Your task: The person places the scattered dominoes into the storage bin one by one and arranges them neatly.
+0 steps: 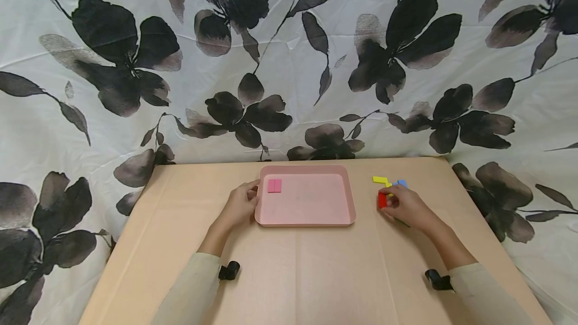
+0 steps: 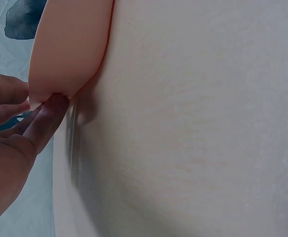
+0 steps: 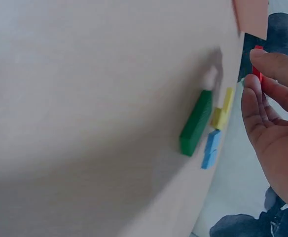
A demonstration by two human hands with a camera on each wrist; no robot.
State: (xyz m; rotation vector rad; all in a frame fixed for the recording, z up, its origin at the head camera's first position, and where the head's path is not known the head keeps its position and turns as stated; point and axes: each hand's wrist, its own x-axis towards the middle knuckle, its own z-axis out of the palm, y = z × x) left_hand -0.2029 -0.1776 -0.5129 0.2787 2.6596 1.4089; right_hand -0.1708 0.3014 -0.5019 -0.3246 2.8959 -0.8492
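A shallow pink tray [image 1: 307,218] lies near the far edge of the table. Two pink blocks [image 1: 274,185] sit side by side in its upper left. At the tray's left end, my left hand [image 1: 239,203] holds the edge; in the left wrist view the thumb [image 2: 53,116] presses the tray wall [image 2: 75,44]. Right of the tray, my right hand [image 1: 408,207] pinches a red block [image 1: 382,200] between thumb and fingers. Close to that hand lie yellow blocks [image 1: 380,179], blue blocks [image 1: 401,183] and a green block [image 3: 197,123], mostly hidden by the hand in the head view.
A light wooden-coloured table [image 1: 311,275] spreads below the tray. Behind and around it hangs white cloth [image 1: 311,129] with dark flowers. Black straps with small cameras [image 1: 229,270] sit at both wrists.
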